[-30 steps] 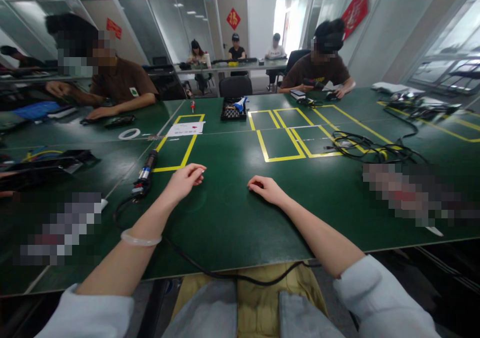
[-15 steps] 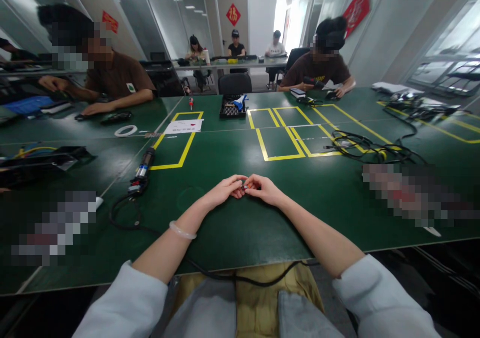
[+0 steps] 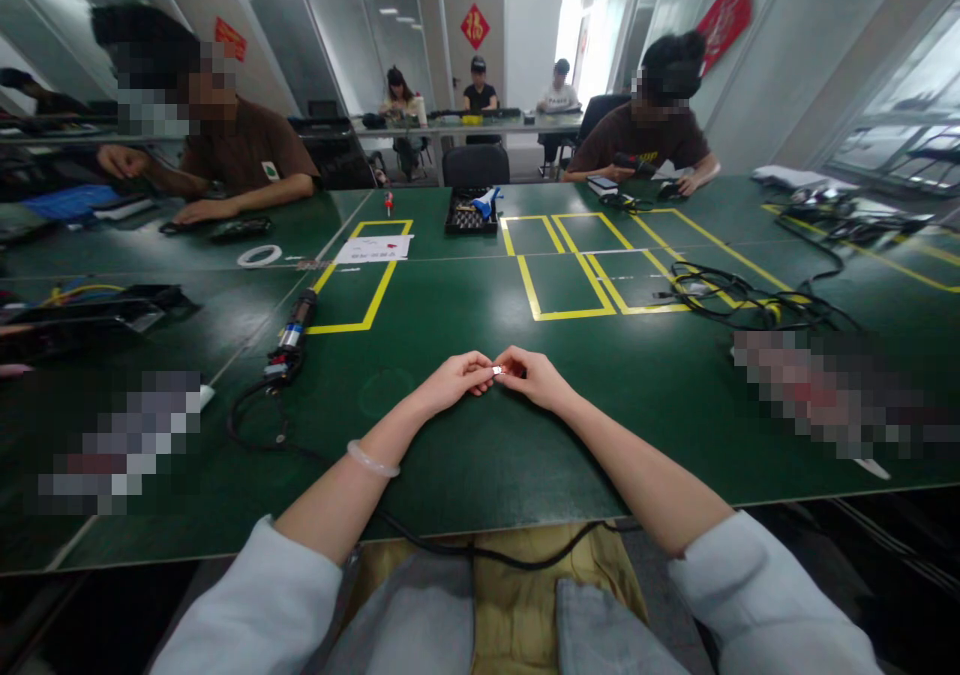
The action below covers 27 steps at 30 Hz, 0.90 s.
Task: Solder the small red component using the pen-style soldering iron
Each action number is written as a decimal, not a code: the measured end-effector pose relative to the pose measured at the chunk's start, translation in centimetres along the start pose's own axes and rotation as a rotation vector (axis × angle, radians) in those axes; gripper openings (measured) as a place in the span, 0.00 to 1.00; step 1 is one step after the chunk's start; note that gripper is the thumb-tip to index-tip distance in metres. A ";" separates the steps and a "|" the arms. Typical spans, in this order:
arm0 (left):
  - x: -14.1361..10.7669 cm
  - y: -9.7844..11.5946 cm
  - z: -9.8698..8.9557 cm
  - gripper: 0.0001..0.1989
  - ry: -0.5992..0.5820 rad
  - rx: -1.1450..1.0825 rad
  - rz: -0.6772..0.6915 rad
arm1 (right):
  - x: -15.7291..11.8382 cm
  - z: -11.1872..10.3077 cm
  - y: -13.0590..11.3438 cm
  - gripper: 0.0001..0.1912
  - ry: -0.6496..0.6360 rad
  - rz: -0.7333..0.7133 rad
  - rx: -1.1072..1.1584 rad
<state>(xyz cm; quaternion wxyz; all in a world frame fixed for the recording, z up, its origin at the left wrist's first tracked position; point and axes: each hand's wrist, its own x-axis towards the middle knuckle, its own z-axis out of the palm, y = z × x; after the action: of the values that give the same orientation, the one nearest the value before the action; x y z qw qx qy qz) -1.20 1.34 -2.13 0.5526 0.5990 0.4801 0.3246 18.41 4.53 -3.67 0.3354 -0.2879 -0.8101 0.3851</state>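
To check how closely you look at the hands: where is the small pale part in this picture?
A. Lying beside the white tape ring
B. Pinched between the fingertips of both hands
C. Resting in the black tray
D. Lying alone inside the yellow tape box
B: the small pale part sits where the left hand and right hand meet, fingertips closed on it above the green table.

Table top (image 3: 465,455): smooth green mat w/ soft sheen, light glare on it; yellow tape lines (image 3: 375,290) matt. Small part (image 3: 496,369) pinched between left hand (image 3: 450,383) & right hand (image 3: 536,377) looks pale, shiny, maybe metal, too small to tell. Bangle (image 3: 373,460): glossy, translucent white. Sleeves (image 3: 757,595) soft grey cloth. Tool (image 3: 292,337): black plastic, metal band. Cable (image 3: 735,290): black rubbery. Sheet (image 3: 373,249): white paper.
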 end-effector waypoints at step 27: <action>0.1 -0.4 0.2 0.16 0.042 -0.047 0.073 | 0.0 -0.2 0.4 0.11 0.004 0.066 0.078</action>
<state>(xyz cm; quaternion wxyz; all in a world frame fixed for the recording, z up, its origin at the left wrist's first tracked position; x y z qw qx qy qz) -1.09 1.30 -2.61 0.5442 0.5959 0.4616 0.3682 18.63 4.82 -3.87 0.3352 -0.3018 -0.7839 0.4267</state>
